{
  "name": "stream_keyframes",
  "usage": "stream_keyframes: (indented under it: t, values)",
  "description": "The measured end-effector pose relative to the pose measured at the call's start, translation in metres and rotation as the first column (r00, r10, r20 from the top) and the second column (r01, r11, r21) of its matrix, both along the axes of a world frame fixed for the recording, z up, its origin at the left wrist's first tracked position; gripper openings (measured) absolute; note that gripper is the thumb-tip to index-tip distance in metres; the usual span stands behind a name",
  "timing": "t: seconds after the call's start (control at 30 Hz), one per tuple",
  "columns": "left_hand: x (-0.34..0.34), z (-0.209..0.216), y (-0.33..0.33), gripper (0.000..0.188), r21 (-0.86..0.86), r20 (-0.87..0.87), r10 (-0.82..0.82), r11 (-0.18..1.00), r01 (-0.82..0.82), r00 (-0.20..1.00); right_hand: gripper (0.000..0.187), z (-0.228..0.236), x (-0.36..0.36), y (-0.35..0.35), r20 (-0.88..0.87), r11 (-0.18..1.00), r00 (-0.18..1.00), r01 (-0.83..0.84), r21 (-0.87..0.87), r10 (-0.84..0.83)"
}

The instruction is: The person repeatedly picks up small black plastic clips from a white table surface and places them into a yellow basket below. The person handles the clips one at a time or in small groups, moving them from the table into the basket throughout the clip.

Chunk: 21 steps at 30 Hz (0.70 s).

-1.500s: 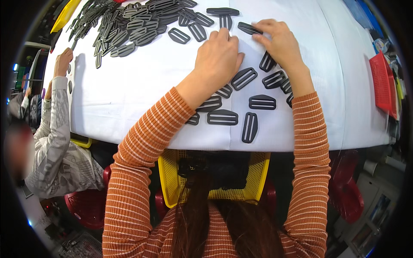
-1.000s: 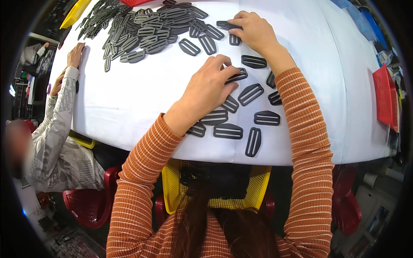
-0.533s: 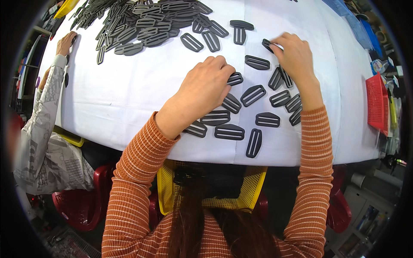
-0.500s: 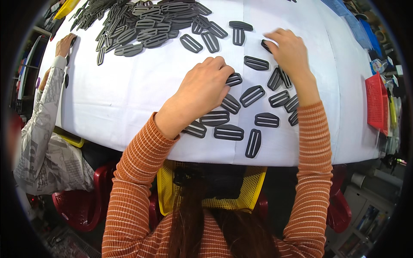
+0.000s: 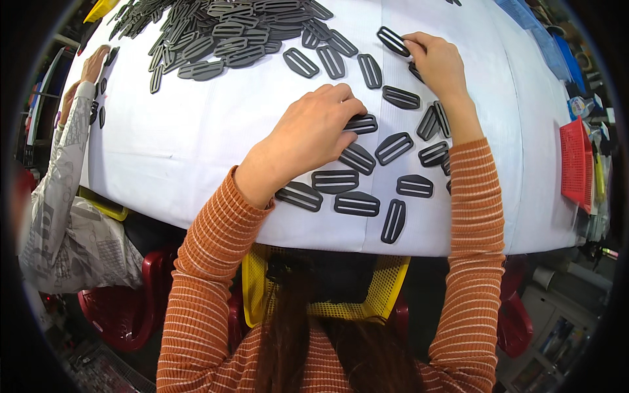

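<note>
Black plastic slide buckles, each with two long slots, lie scattered over the white table. My right hand pinches one slide buckle by its right end between thumb and finger. Another buckle shows partly beneath that hand. My left hand is curled, its fingers and thumb closed at the left end of a buckle; the fingertips are partly hidden. Just below its thumb rests a further buckle. Several more lie between my hands and toward the near edge, such as one slanted buckle.
A large heap of buckles covers the far left. At the left edge a co-worker's hand is beside a few small dark pieces. A yellow basket stands below the near edge, and a red basket at the right.
My right hand has taken hold of a slide buckle that lay across another one, and has turned it aslant. My left hand stays at the same buckle. The view has shifted slightly.
</note>
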<state>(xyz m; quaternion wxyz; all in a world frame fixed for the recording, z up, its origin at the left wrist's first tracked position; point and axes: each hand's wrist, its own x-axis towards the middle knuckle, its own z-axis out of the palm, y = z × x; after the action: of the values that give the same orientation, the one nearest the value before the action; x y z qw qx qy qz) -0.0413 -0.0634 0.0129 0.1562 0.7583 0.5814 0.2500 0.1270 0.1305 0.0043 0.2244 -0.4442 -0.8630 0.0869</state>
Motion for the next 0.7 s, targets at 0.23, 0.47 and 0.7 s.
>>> stream_keyframes:
  t: [0.23,0.47,0.7]
  values:
    - [0.000,0.000,0.000,0.030,-0.018,0.021,0.017,1.000,-0.017,1.000,0.021,-0.011,-0.001,-0.009,0.047,0.986,0.996,-0.077,0.146,0.070]
    - [-0.002,0.001,0.000,0.032,-0.057,0.036,0.048,0.997,-0.046,0.998,0.022,-0.001,0.012,-0.054,-0.090,0.971,0.967,-0.238,-0.005,0.237]
    - [-0.005,-0.003,-0.002,0.029,-0.014,-0.016,0.066,0.998,-0.066,0.998,0.024,0.016,0.063,-0.083,-0.110,0.903,0.930,-0.368,-0.223,0.352]
